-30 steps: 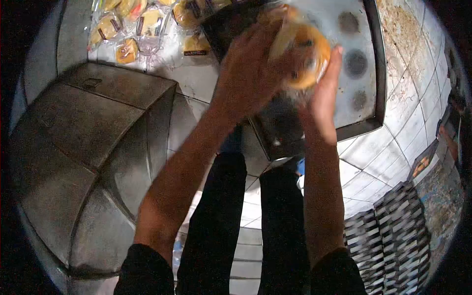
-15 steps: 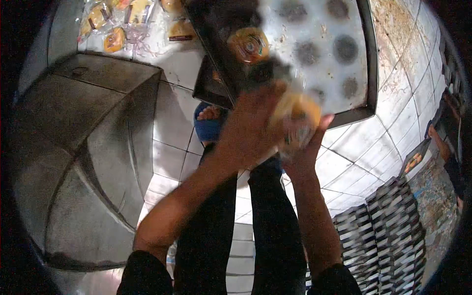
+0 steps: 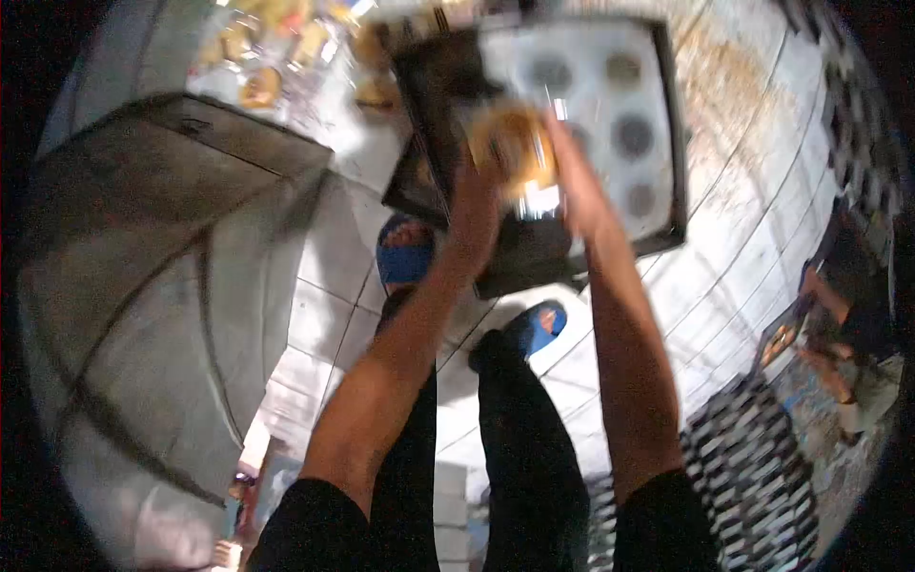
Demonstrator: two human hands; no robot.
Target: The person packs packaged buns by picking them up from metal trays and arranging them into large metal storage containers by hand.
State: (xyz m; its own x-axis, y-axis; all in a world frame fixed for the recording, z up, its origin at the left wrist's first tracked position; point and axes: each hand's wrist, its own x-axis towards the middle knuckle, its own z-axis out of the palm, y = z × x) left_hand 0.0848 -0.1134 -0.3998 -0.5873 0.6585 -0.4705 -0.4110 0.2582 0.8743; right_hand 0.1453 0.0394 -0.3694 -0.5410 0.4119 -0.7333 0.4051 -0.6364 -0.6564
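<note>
A round golden bun (image 3: 515, 148) in shiny clear plastic is held between my two hands, above a dark baking tray (image 3: 675, 143). Motion blurs it, and I cannot tell whether a second bun is with it. My left hand (image 3: 474, 205) presses on its left side, the fingers partly hidden. On its right side lies my right hand (image 3: 579, 181), fingers stretched upward along the wrapper. White lining paper (image 3: 596, 105) with round dark marks covers much of the tray.
Several wrapped buns (image 3: 259, 88) lie on the white tiles at upper left. A grey metal box-like structure (image 3: 124, 286) stands at left. My sandalled feet (image 3: 538, 327) are below the tray. Another person (image 3: 839, 305) and black-and-white woven seating (image 3: 748, 458) are at right.
My hands have moved up and spread to either side of the bun. The bun that lay on the tray no longer shows separately. The view has shifted, with the tray now more fully visible.
</note>
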